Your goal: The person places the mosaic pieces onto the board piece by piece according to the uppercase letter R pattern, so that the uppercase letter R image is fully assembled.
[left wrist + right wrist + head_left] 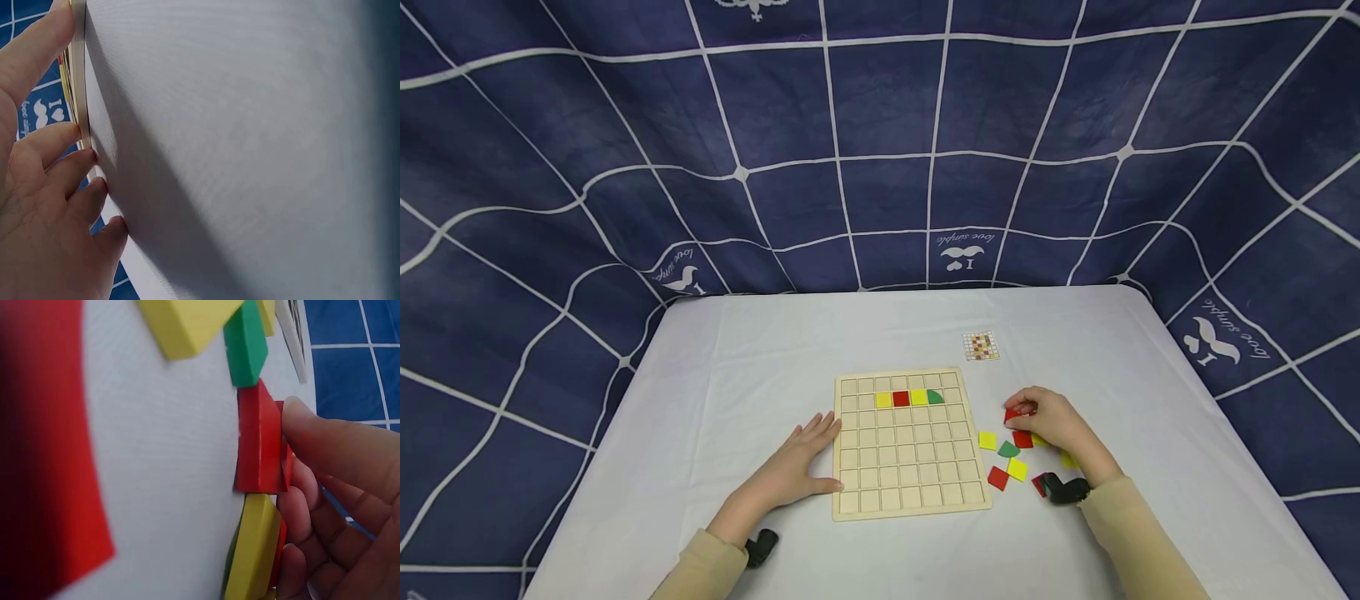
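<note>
A wooden grid board [910, 454] lies mid-table; near its top a yellow, a red [901, 399], another yellow and a green quarter-round piece [935, 397] sit in one row. My left hand [786, 471] touches the board's left edge with spread fingers, seen also in the left wrist view [59, 206]. To the board's right, my right hand [1052, 419] pinches a red piece [1012, 413] between thumb and fingers, above loose pieces. In the right wrist view the hand [350, 487] is beside a red piece [259, 440] and a yellow one [253, 550], its grip partly hidden.
Several loose yellow [987, 440], red [997, 477] and green [1008, 449] pieces lie right of the board, some under the right hand. A small printed pattern card [981, 346] lies behind them. Blue gridded cloth [880, 200] stands around the white table [760, 333].
</note>
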Demonstrator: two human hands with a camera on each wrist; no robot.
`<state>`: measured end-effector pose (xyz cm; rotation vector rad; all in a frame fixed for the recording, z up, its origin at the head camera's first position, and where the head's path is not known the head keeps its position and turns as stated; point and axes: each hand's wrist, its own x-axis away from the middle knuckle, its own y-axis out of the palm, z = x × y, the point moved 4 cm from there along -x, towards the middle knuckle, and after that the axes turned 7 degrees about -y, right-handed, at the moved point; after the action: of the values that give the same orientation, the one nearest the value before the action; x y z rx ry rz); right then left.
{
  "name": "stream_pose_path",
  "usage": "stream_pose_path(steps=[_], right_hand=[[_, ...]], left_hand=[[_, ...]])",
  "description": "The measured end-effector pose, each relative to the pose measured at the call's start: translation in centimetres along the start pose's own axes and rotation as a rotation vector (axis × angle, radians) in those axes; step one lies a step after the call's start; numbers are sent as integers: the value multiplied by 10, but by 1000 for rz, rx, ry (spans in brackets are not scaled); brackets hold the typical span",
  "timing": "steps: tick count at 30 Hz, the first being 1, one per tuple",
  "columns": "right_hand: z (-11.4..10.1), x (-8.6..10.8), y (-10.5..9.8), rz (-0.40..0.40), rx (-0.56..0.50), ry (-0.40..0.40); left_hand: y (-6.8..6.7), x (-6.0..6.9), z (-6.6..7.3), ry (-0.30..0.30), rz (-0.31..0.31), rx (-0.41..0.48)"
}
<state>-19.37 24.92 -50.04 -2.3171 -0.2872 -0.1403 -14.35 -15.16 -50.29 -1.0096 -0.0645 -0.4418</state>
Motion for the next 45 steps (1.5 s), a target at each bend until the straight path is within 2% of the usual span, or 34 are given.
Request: stream_pose_path(steps=[16, 26, 37, 41, 45], right_hand=[[-5, 6, -1, 1, 6, 23], [-15, 2, 2, 54, -99, -13], [-37, -12, 26, 48, -368, -38], [-49, -18, 40, 29, -390, -55], [-59, -24, 52, 22, -367, -72]], left_hand=[[1, -1, 0, 12, -4, -12], [-1, -1, 1, 22, -11, -18], [-2, 1, 2, 17, -10, -17], [-2, 1, 1, 10, -5, -13], [-1, 1, 1, 8, -5, -7]])
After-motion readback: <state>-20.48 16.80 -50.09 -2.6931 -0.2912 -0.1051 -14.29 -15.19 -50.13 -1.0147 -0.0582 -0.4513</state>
